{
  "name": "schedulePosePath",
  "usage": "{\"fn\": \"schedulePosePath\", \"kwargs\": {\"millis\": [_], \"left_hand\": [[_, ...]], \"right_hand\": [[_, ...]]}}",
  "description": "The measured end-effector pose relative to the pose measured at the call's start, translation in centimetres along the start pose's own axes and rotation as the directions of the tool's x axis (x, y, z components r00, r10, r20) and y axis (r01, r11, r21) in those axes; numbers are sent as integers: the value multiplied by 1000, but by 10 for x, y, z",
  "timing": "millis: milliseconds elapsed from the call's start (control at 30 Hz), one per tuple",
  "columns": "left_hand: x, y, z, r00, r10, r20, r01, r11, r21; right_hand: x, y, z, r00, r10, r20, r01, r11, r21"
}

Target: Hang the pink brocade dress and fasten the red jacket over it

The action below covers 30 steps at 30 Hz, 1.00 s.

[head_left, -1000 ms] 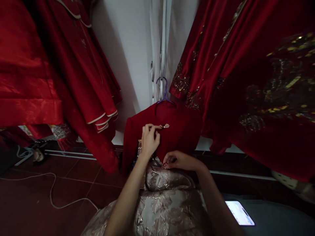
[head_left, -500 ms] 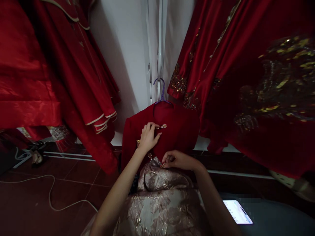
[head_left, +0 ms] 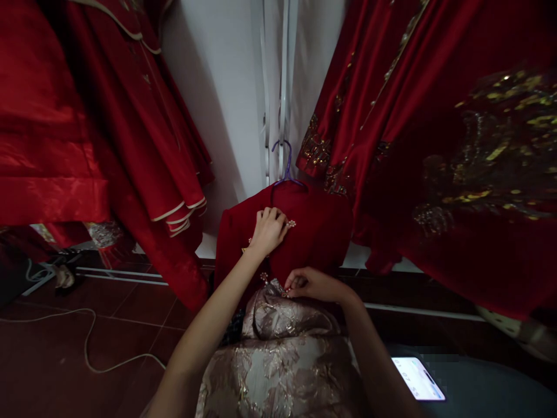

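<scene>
A red jacket (head_left: 319, 232) hangs in front of me on a purple hanger (head_left: 287, 159). At its chest, my left hand (head_left: 270, 229) is closed, with its fingers curled down at a beaded ornament (head_left: 291, 223) whose cluster shows beyond the fingertips. My right hand (head_left: 317, 284) is lower, pinching another small beaded ornament (head_left: 286, 292) at the jacket's lower front. Between the hands shows a flower-shaped beaded piece (head_left: 264, 277). A gold trim (head_left: 244, 251) peeks out left of my left wrist. Shiny brocade cloth (head_left: 287, 366) covers my lap under the hands.
Red garments (head_left: 143, 133) hang on the left, and sequinned red ones (head_left: 391, 133) on the right. A lit phone (head_left: 418, 378) lies on a dark surface at lower right. A white cable (head_left: 89, 342) runs across the tiled floor; shoes (head_left: 64, 277) stand at far left.
My left hand has shifted slightly up and right, and its spread thumb and fingers have closed in at the upper beaded ornament. My right hand keeps its pinch almost in place.
</scene>
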<state>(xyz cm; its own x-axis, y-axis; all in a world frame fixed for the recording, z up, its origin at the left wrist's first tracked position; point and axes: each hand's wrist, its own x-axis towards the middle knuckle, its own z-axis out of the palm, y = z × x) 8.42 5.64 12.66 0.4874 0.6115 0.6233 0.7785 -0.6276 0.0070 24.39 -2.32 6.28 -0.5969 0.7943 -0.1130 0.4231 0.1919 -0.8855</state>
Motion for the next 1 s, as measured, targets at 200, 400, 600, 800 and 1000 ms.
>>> {"fn": "schedulePosePath", "kwargs": {"millis": [200, 400, 600, 800, 1000], "left_hand": [[4, -7, -5, 986, 169, 3, -168, 977, 133], [1, -12, -4, 986, 165, -1, -162, 965, 205], [-1, -4, -2, 985, -135, -107, 153, 972, 178], [-13, 15, 7, 915, -332, -228, 368, 920, 135], [-33, -14, 12, 811, -535, -239, 561, 826, 55]], "right_hand": [[1, -16, -1, 957, -110, -269, 96, 993, -65], [12, -38, -27, 788, -210, -579, 178, 978, -112], [57, -70, -47, 728, -120, -675, 410, 865, 289], [94, -59, -48, 316, 32, -948, 1, 999, 34], [86, -16, -80, 199, -225, -954, -264, 925, -274]]}}
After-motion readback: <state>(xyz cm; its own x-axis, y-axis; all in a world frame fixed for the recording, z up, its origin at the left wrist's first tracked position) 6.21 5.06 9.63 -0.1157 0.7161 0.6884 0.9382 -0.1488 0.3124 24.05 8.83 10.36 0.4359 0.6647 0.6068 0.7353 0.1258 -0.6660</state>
